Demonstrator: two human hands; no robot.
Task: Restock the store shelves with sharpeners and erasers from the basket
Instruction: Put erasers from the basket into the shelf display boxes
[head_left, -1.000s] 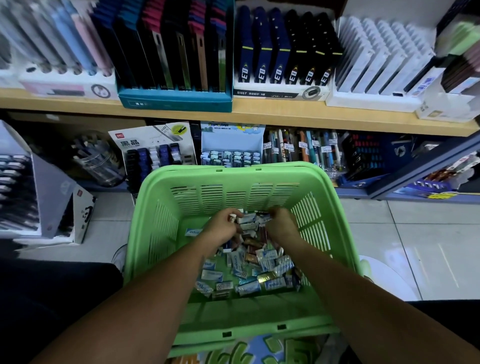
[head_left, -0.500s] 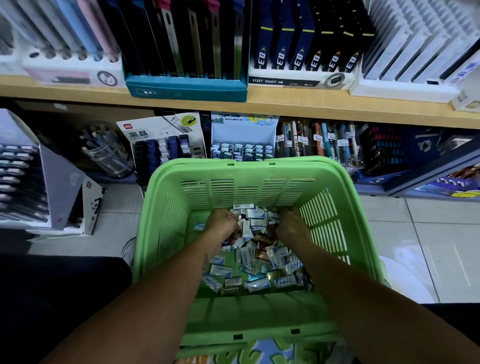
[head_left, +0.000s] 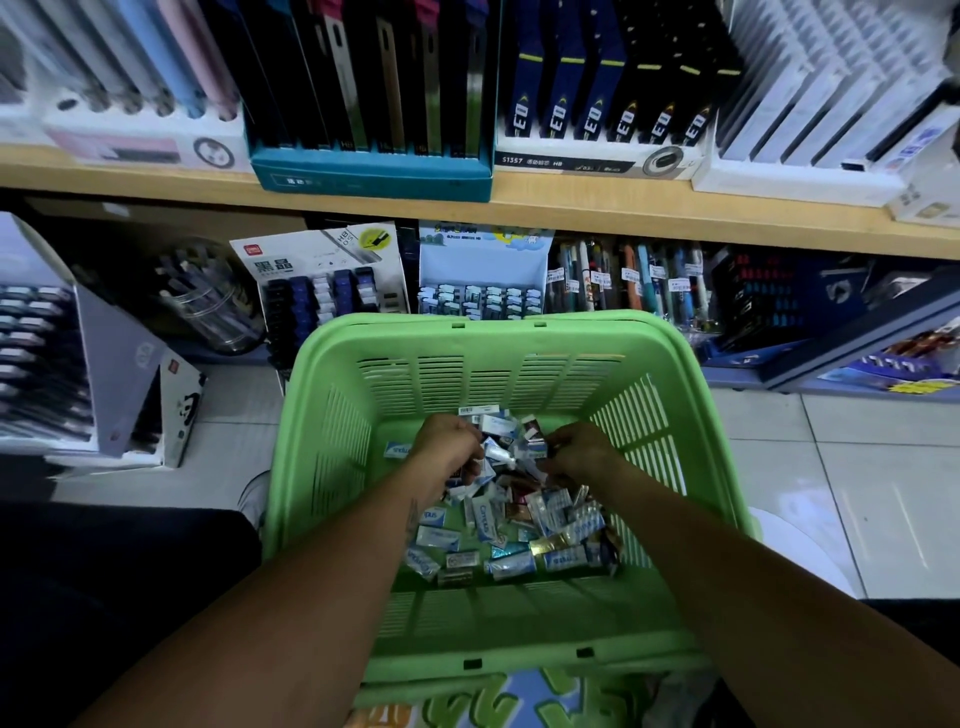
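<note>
Right now, head view only. Green basket (head_left: 322, 436) fills the centre and lower half of the frame, set on the floor just in front of the low shelves, presumably so stock can go straight across. Its floor holds a loose heap of small wrapped packets (head_left: 519, 535), mostly white-and-blue, a few brown or gold; erasers by the look of the labels, though I cannot pick out sharpeners among them.

Both forearms reach in from the bottom corners. Left hand (head_left: 449, 447), centre frame, has its fingers curled down around a clutch of packets at the far end of the heap. Right hand (head_left: 579, 452), just beside it, is likewise curled, fingertips pinching a packet. Hands close together, probably gathering or sorting a handful before lifting.

Above the basket's far rim, mid-frame, an open white display box (head_left: 483, 254) shows rows of similar small packets, the likely destination. Wooden shelf edge (head_left: 623, 213) crosses the upper frame, boxed stationery above it.
</note>
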